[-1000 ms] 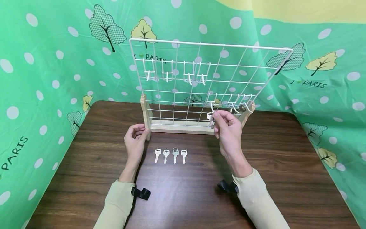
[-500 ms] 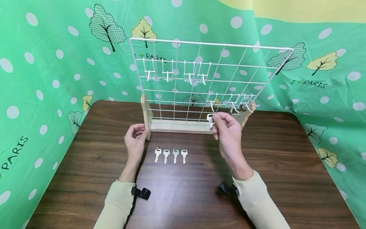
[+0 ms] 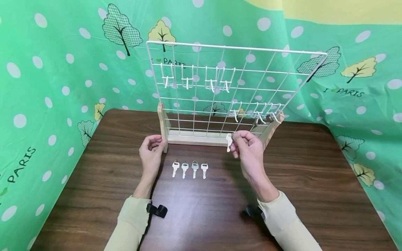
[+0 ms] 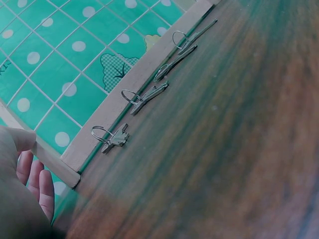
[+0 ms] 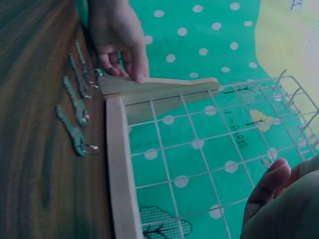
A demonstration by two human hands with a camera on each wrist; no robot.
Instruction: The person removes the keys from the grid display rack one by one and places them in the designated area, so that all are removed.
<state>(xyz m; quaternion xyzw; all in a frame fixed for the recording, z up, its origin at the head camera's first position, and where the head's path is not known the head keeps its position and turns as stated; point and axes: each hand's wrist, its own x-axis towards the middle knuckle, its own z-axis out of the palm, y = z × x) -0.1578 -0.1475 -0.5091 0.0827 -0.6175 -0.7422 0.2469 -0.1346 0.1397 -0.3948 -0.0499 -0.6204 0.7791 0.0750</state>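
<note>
My right hand pinches a silver key near its head, in front of the lower right of a white wire grid rack. The key hangs bit down, apart from the hooks above it. In the right wrist view the fingers hide most of it. My left hand holds the rack's left wooden side foot between thumb and fingers; the left wrist view shows that grip from behind the thumb. Several keys with rings, such as the leftmost key, lie in a row on the table.
Several white hooks sit at the rack's upper left, and more hooks at its lower right, where small greyish metal pieces show, too small to tell. A wooden bar joins the feet. Behind the dark table hangs a green curtain.
My right hand has moved slightly down, away from the lower hooks, with the key still pinched; the key has turned so its flat side shows. My left hand keeps its hold on the foot.
</note>
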